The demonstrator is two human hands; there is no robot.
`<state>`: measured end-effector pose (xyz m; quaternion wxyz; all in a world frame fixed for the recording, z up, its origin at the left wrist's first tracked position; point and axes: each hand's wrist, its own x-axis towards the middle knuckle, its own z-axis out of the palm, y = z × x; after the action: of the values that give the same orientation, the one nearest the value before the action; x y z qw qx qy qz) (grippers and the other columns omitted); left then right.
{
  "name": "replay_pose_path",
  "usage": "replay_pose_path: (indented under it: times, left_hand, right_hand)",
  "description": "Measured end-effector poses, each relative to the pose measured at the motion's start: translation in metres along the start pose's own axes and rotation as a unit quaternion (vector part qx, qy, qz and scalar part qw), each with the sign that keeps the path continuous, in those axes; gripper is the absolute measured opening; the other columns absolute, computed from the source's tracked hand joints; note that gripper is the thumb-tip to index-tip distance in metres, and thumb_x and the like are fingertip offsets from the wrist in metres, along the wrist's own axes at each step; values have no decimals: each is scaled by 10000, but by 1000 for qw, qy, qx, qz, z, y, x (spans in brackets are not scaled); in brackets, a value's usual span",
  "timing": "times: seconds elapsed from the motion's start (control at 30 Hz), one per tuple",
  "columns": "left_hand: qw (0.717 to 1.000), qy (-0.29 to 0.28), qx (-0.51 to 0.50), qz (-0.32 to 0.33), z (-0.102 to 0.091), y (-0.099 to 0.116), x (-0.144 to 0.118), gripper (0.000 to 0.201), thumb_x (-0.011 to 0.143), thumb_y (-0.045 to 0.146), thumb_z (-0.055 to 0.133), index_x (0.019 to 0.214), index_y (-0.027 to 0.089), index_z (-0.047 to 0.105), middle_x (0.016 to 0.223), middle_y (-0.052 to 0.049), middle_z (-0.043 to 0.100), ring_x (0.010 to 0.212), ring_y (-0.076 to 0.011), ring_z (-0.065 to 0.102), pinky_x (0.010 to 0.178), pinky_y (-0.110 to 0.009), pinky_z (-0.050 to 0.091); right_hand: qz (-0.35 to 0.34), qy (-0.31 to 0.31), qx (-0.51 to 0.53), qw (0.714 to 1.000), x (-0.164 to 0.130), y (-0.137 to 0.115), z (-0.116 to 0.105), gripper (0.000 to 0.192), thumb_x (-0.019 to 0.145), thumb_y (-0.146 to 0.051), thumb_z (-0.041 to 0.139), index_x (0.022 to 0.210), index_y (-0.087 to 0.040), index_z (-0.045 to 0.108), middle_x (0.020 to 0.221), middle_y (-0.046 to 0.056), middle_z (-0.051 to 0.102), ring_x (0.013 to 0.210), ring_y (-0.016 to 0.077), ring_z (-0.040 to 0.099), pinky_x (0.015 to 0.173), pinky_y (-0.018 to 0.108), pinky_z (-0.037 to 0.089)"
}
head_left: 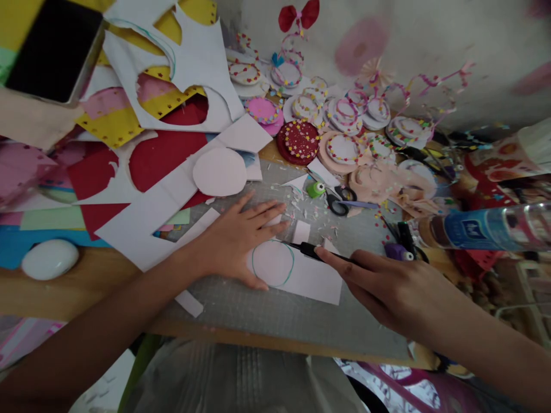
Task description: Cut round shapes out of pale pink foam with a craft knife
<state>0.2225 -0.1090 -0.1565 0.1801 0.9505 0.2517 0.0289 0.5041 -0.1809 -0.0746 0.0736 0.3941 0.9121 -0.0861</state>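
Note:
My left hand (236, 238) lies flat with fingers spread on a white sheet of paper (310, 278), pinning it to the grey cutting mat (279, 315). A green circle (272, 263) is drawn on that sheet, just right of my thumb. My right hand (387, 287) grips a thin black pen-like tool (307, 249), whose tip touches the circle's upper right edge.
Cut paper sheets in red, yellow and white (163, 149) are piled at the left, with a phone (55, 49) above them. Decorated paper discs (299, 140), scissors (340, 201), a green punch (316, 189) and a lying water bottle (486, 228) crowd the back and right. A white oval object (49, 259) sits at the left.

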Motion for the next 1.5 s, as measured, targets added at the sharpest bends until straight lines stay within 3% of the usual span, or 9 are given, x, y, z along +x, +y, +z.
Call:
replay_pose_path:
  times: [0.23,0.57,1.03,1.2,1.5]
  left_hand:
    - [1000,5,-4,-10,1,3,1,1087,619,792,609,1479,182,345,1604,-138,184,1469,-306,211,1177,-526,-95]
    - [1000,21,3,-21,2,6,2,1055,627,774,613,1461,172,380,1580,-155,269,1453,-329,243,1177,-533,-81]
    - [999,26,-3,-26,2,7,2,1046,604,750,651,1446,180,404,1577,-150,281,1446,-317,267,1195,-503,-18]
    - [999,29,-3,-25,1,8,2,1041,598,748,657,1439,182,417,1570,-152,298,1441,-321,278,1196,-505,-6]
    - [999,41,-6,-25,1,8,2,1041,595,739,663,1434,169,428,1560,-157,320,1425,-348,303,1195,-516,27]
  right_hand:
    - [16,17,7,1000,-6,-9,1,492,959,-147,369,1443,-194,442,755,15,635,500,112,628,440,216,429]
    - [37,41,-29,998,-8,-15,1,431,967,-174,369,1357,-184,553,735,12,659,436,86,592,393,234,346]
    - [86,27,-20,996,-25,-27,12,476,958,-170,379,1424,-184,473,744,25,675,431,103,592,377,217,365]
    - [114,18,49,992,-30,-40,15,492,966,-172,349,1451,-137,423,713,33,661,444,131,611,404,224,440]
    - [219,35,175,959,-35,-80,23,523,975,-195,341,1495,-144,342,675,17,646,474,166,646,425,234,507]
